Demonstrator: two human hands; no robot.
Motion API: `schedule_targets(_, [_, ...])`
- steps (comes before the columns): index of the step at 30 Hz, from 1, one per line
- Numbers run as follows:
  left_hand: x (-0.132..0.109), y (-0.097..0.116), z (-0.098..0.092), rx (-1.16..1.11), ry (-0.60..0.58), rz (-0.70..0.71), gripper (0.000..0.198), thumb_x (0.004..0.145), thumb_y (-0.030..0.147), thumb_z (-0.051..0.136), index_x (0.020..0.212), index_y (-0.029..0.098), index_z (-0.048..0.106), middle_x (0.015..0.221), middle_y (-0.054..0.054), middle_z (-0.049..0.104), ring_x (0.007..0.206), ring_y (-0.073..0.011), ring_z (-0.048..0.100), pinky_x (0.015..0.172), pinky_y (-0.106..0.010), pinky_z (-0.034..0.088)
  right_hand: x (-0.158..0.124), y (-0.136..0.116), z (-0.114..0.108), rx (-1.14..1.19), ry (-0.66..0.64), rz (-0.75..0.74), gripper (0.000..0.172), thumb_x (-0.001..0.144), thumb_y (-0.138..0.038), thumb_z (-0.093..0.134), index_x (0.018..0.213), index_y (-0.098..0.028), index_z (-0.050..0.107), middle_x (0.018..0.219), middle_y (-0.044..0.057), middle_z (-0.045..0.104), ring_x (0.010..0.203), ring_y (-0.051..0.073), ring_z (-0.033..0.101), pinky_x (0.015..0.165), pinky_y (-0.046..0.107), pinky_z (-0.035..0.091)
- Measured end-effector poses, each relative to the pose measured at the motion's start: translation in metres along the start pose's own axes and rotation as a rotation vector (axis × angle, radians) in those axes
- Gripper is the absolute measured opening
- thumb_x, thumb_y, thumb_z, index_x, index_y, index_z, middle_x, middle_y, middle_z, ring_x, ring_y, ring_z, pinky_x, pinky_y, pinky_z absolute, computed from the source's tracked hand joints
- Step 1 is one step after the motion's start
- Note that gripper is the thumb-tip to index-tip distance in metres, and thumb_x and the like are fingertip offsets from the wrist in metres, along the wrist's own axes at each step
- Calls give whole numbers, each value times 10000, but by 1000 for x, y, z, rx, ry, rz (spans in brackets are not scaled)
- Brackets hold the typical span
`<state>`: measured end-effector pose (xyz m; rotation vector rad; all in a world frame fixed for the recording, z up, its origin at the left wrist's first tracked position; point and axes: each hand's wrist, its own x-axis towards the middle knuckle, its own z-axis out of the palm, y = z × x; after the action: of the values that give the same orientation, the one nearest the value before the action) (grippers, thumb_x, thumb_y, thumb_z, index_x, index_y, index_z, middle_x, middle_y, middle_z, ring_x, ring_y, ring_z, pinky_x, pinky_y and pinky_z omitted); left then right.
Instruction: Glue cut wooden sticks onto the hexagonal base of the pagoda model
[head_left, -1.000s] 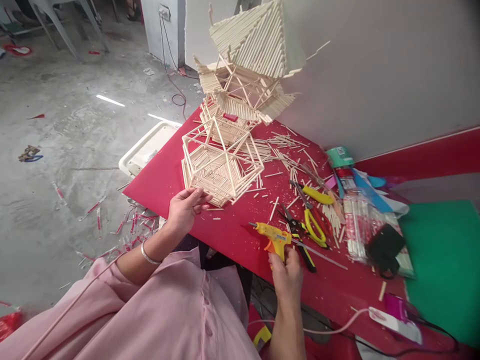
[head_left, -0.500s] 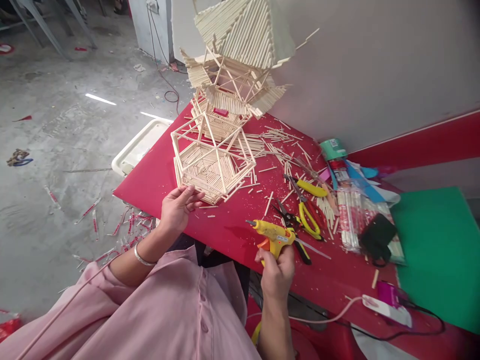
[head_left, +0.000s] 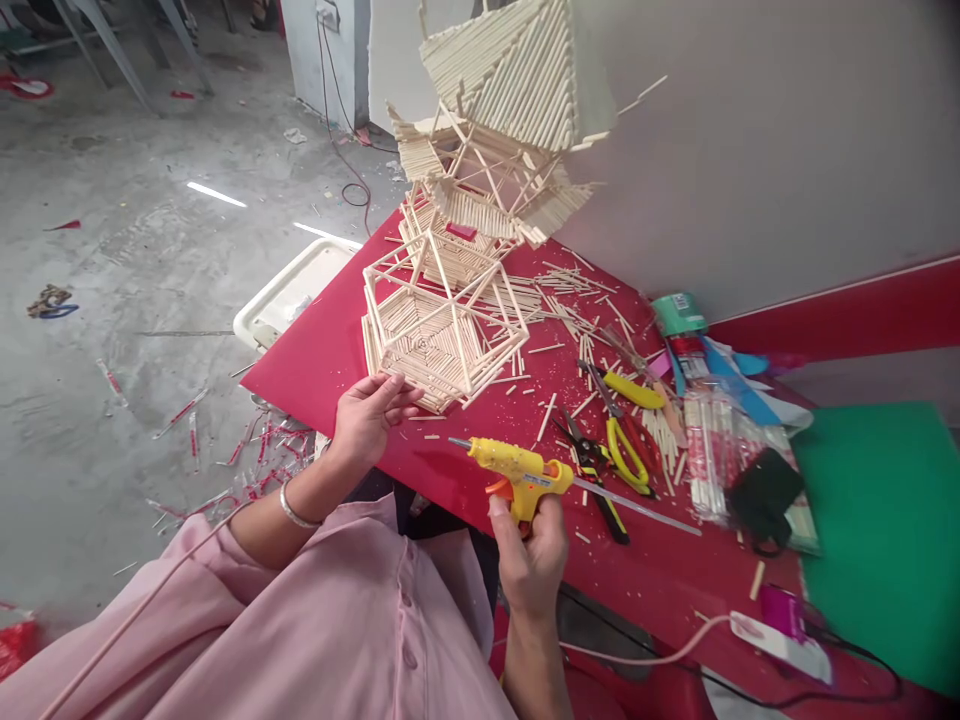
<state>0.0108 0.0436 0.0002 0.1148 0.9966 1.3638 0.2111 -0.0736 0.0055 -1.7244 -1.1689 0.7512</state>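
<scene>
My left hand point(head_left: 367, 415) is at the near left corner of a hexagonal frame of thin wooden sticks point(head_left: 465, 300), thumb and fingers pinched on its lower edge. Whether a loose stick is also between the fingertips I cannot tell. The frame rises from a flat base of closely laid sticks. In my right hand point(head_left: 536, 555) is a yellow hot glue gun point(head_left: 517, 465), gripped by the handle, with a thumb or finger close to its orange trigger. Its nozzle points left, below my left fingertips and apart from the frame. A clear glue stick point(head_left: 637, 508) sticks out behind it.
A tiered stick tower point(head_left: 502, 130) stands behind the frame on the red table point(head_left: 300, 385). Loose sticks point(head_left: 570, 290), yellow-handled pliers point(head_left: 630, 455) and cutters lie to the right. Beyond are bagged sticks point(head_left: 712, 450), a green board point(head_left: 877, 530) and a white power strip point(head_left: 780, 645) with cords.
The glue gun has moved left, closer to my left hand, and its rear glue stick shows more fully. My left hand stays at the frame's corner. The whole view has shifted slightly.
</scene>
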Motion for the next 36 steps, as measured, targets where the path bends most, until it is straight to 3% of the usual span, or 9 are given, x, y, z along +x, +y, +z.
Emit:
schedule_targets(9, [-1,1,3,37,3,2,404,563,320,923,741,133,612,700,-43,706,714,-230,758,518,-222,554,1,-16,2,-39,13,-8,336,799,-508,682,892,-204,571,673,-17,624,580,145,583,561,263,479])
schedule_targets(17, [0,0,2,35,-5,23,408,553,334,925,734,139,615,714,-45,712,717,-224,754,517,-221,549,6,-15,10,-56,108,-24,401,847,-602,606,794,-210,539,706,59,717,630,181,674,603,295,533])
schedule_targets(20, [-3,-2,0,30,-18,25,406,546,335,927,742,133,634,707,-42,711,700,-207,746,508,-215,541,8,-24,20,-116,126,-59,420,844,-622,607,779,-217,515,637,49,691,553,180,657,523,276,506])
schedule_targets(23, [-7,-5,-2,44,-30,30,391,557,351,919,730,128,649,690,-34,707,653,-172,719,503,-208,539,12,-36,38,-269,192,-168,446,783,-631,688,806,-210,543,591,27,647,468,166,602,459,269,452])
schedule_targets(28, [-12,-8,-6,35,-34,39,412,518,379,925,712,143,648,642,-8,691,564,-155,677,477,-232,540,28,-39,75,-531,327,-436,435,735,-576,765,883,-210,582,572,-7,599,456,175,578,504,312,482])
schedule_targets(32, [-14,-5,-9,49,-88,-11,432,528,415,920,730,140,655,646,-45,712,582,-183,697,480,-246,550,38,-35,94,-680,442,-615,329,804,-474,721,926,-204,578,737,78,687,603,227,665,568,340,524])
schedule_targets(36, [-8,-3,-10,45,-120,-33,437,536,436,912,731,142,653,645,-49,708,602,-196,709,467,-240,543,39,-40,101,-722,414,-672,233,840,-360,691,983,-204,592,852,105,695,738,234,686,635,336,545])
